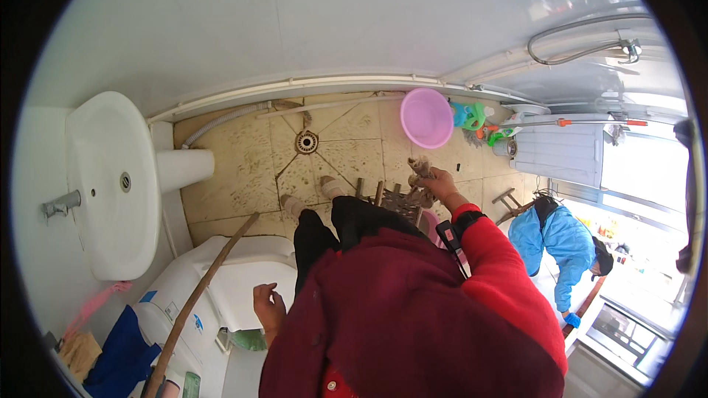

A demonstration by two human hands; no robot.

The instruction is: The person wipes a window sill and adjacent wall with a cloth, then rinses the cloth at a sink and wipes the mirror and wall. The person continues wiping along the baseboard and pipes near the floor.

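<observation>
My right hand (441, 183) grips a crumpled, grubby rag (421, 168), which hangs over the floor beside a small wooden stool with a woven seat (394, 202). Part of the stool is hidden behind my leg. My left hand (269, 307) hangs at my side with loosely bent fingers and nothing visible in it. Close by that hand is a white toilet (254, 282). A pink plastic basin (426, 118) stands on the tiled floor by the wall, beyond the rag. Another pink container (428, 224) shows partly behind my right forearm.
A wooden pole (202, 282) leans across the toilet. The pedestal washbasin (119, 193) stands at left, near the floor drain (306, 142). Detergent bottles (474, 116) and a mop (553, 123) are beside a white appliance (558, 146). A person in blue (553, 235) bends at right.
</observation>
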